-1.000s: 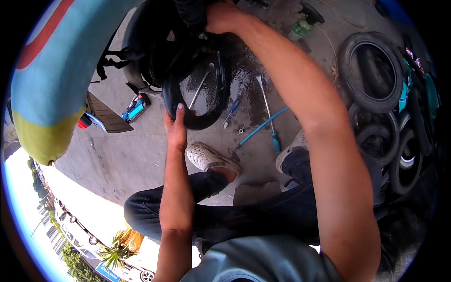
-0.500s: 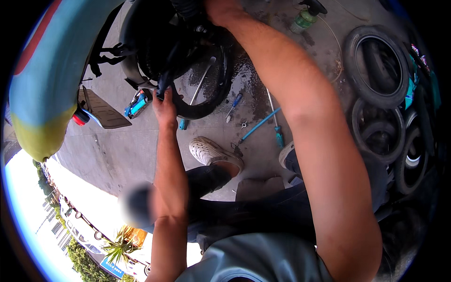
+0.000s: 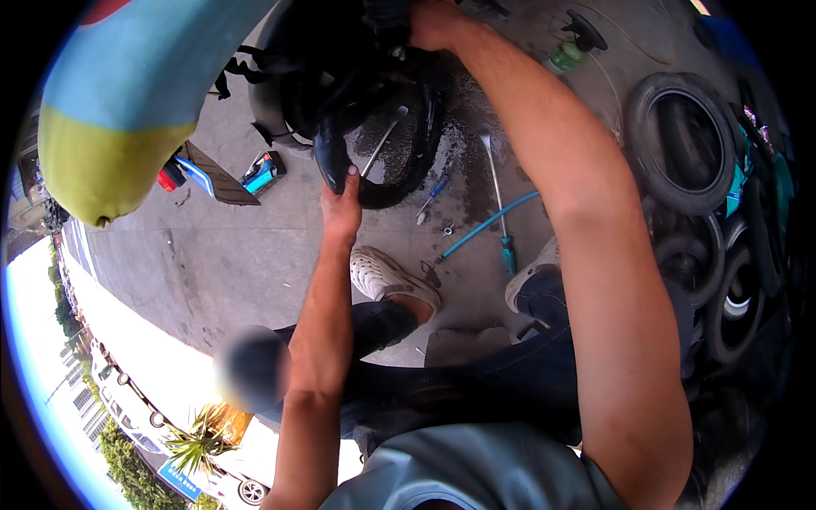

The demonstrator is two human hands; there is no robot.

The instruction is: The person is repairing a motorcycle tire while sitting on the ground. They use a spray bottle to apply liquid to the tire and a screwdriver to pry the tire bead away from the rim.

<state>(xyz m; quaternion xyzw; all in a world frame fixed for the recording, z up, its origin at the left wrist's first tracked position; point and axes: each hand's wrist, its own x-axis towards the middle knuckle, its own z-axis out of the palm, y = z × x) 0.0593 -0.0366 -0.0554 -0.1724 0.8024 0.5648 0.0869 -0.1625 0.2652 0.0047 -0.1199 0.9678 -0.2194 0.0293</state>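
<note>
My left hand (image 3: 342, 206) is closed on a smooth black rubber tube (image 3: 330, 153), its thumb lying along the tube's lower end. The tube hangs beside a scooter-like vehicle's dark wheel area (image 3: 293, 76), in deep shadow. Below it a black rubber ring (image 3: 425, 161) lies on wet floor, with a metal lever (image 3: 384, 140) across its opening. My right hand (image 3: 432, 25) reaches to the dark parts at the top; its fingers are hidden there, so its grip does not show.
Nearby on the floor lie a blue-handled screwdriver (image 3: 433, 197), a long teal-handled tool (image 3: 507, 246), a blue hose (image 3: 489, 223) and a green spray bottle (image 3: 568, 58). Old tyres (image 3: 637, 161) are heaped at right. A coloured cover (image 3: 127, 110) hangs at upper left.
The whole view has shifted, so the floor items sit lower and further right. My left hand keeps its hold on the tube, whose held end now shows more plainly.
</note>
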